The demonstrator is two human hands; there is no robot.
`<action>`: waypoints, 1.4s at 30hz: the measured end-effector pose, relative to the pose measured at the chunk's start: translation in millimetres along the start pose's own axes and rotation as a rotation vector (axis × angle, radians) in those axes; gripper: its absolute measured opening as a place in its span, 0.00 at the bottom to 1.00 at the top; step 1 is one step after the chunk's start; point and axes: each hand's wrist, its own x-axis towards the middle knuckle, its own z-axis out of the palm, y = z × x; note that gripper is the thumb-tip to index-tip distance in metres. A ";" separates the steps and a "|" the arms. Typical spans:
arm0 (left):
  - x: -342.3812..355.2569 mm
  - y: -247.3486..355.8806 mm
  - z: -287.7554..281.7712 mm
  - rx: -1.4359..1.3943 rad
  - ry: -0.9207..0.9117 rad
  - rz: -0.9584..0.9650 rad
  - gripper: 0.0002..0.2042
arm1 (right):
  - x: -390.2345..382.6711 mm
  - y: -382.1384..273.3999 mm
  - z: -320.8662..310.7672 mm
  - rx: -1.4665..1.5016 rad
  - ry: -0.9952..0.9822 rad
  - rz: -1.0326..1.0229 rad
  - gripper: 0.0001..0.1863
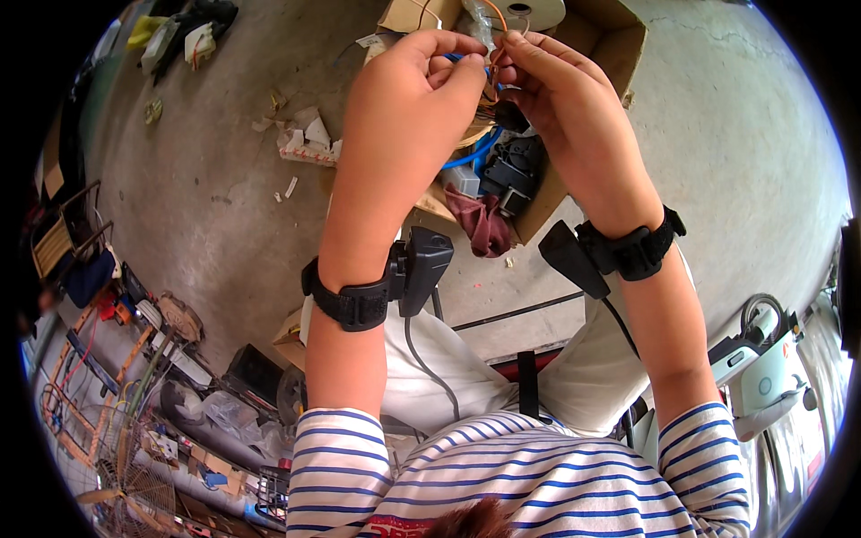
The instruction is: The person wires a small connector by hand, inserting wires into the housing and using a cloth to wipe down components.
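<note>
Over an open cardboard box, my two hands are raised close together with the fingertips nearly meeting. My left hand is closed, thumb and forefinger pinching a thin wire. My right hand pinches an orange wire between thumb and fingers; the wire runs up past the fingertips. More thin wires hang between the hands, and a black piece dangles beneath them. A loop of blue cable is below that. Where exactly each fingertip grips is partly hidden by the fingers.
In the box are a black device, a maroon cloth and a white spool. Torn white scraps lie left of it on the concrete floor. Clutter with a fan fills the lower left; a white scooter stands right.
</note>
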 end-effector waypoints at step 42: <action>-5.8 3.3 -1.1 0.365 -0.151 0.043 0.09 | -2.8 -3.8 1.9 -0.437 -0.093 -0.151 0.11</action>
